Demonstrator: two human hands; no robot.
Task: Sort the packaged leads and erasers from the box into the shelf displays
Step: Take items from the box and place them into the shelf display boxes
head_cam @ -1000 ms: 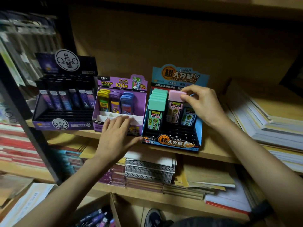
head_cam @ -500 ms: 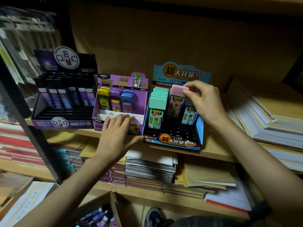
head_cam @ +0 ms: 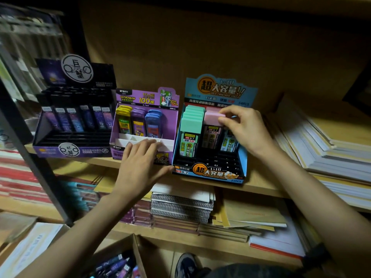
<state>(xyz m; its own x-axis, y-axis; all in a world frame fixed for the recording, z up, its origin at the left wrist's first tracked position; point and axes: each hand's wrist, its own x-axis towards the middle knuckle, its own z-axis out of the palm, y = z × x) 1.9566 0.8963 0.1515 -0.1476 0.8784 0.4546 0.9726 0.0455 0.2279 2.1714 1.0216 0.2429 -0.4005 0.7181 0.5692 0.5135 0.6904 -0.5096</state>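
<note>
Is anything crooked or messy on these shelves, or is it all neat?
Mostly neat. In the blue display, the pink-capped pack looks slightly tilted beside the straight mint-capped row, while the right hand pinches it. On the shelf below, the yellow envelopes lie fanned out unevenly.
</note>
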